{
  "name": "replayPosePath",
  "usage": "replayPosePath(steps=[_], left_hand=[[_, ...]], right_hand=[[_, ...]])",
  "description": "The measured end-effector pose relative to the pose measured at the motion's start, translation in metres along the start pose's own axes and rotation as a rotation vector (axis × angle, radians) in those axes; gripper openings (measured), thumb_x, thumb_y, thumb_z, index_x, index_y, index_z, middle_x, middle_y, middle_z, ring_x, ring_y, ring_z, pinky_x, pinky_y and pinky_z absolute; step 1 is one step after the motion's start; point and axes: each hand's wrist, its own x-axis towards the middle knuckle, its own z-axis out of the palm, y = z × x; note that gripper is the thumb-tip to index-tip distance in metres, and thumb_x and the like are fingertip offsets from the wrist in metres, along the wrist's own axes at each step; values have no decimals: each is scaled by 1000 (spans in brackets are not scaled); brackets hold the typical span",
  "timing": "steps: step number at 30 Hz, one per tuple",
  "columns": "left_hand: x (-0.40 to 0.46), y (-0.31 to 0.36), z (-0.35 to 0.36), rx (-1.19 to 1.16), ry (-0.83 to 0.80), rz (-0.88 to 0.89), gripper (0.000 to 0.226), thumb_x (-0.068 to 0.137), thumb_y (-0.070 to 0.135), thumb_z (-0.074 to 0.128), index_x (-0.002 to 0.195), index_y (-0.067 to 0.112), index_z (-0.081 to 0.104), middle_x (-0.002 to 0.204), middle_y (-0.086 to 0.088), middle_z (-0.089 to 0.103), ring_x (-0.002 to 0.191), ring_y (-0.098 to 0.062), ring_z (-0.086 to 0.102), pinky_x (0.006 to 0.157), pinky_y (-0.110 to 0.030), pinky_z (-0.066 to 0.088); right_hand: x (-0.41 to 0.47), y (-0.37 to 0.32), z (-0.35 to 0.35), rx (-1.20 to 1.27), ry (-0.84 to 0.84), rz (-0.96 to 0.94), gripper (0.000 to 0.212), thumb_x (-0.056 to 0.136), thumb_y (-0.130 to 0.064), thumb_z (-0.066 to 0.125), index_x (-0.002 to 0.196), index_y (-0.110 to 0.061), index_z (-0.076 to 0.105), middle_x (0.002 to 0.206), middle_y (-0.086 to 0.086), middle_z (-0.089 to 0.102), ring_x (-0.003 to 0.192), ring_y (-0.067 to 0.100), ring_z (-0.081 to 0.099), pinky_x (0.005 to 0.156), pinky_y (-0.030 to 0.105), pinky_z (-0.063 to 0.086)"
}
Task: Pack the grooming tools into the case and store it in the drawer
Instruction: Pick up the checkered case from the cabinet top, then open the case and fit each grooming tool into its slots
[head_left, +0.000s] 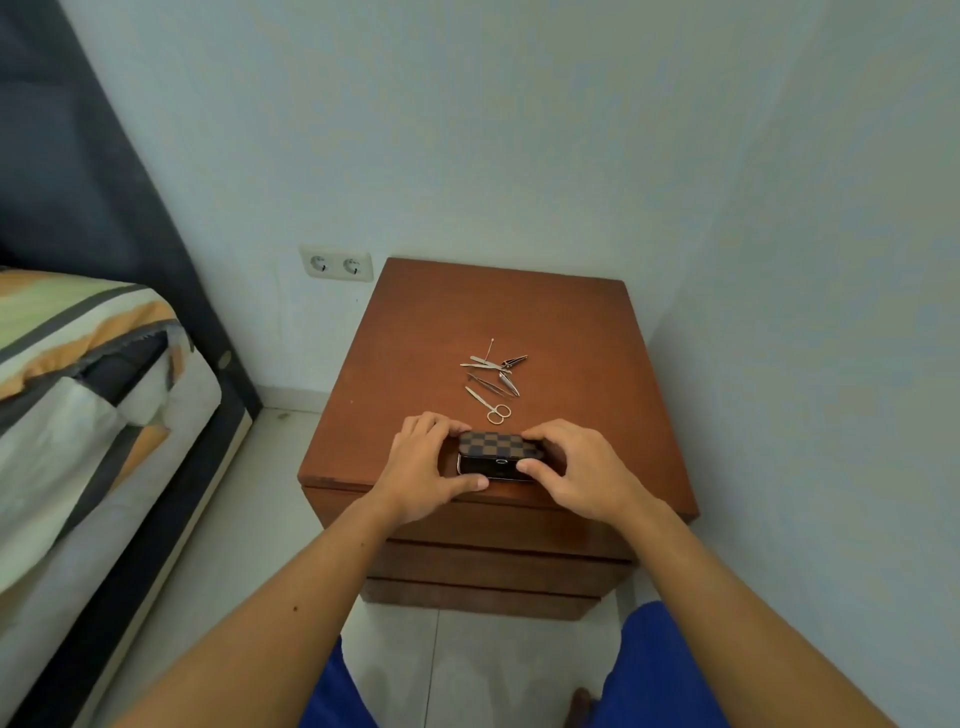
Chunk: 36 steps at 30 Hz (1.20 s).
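Left hand (423, 467) and right hand (576, 470) both clamped on closed case (498, 454); tools (493, 376) loose at 12 o'clock on desk (415, 338).

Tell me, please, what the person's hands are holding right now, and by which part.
Both hands hold the checkered case by its ends: the left hand on its left end, the right hand on its right end, thumbs on the front edge.

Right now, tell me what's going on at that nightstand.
A person holds a checkered case with both hands, left hand and right hand, at the front edge of the wooden nightstand. The case looks closed. The grooming tools, small scissors among them, lie loose on the top behind it. The drawers are shut. Nothing is packed yet.
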Motion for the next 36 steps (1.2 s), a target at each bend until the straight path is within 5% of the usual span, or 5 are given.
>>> replayPosePath(steps=[11, 15, 19, 29, 36], left_hand=[[2, 3, -3, -57, -47, -97, 79, 70, 60, 92, 131, 34, 51, 130, 16, 48, 122, -8, 36, 106, -33, 41], [3, -2, -1, -60, -26, -81, 90, 66, 67, 90, 139, 31, 52, 130, 16, 47, 121, -7, 36, 106, -32, 42], [3, -4, -2, -75, -8, -64, 96, 63, 73, 86, 141, 28, 55, 130, 14, 49, 122, -8, 37, 105, -29, 41], [3, -6, -15, -118, -28, -12, 45, 89, 32, 85, 131, 24, 70, 128, 13, 58, 123, -8, 44, 104, -17, 36], [3, -7, -15, -53, -7, 20, 39, 97, 25, 77, 135, 18, 68, 130, 7, 60, 125, -13, 47, 114, -36, 41]], right_hand=[[55, 5, -1, 269, 135, 265, 14, 96, -38, 73, 102, -27, 80, 86, -13, 75, 77, 3, 67, 68, 19, 49], [72, 10, 8, 350, 189, 348, 12, 91, -30, 81, 102, -26, 81, 88, -8, 75, 76, 5, 63, 67, 17, 44], [74, 12, 12, 371, 173, 361, 19, 91, -26, 80, 110, -28, 79, 93, -6, 76, 85, 15, 70, 75, 27, 57], [22, 28, -1, 279, 189, 385, 7, 88, -26, 83, 87, -23, 77, 78, -11, 72, 68, 2, 62, 63, 11, 45], [-19, 15, 13, 313, 165, 356, 40, 88, -29, 83, 126, -34, 71, 80, -4, 70, 69, 5, 57, 68, 14, 48]])
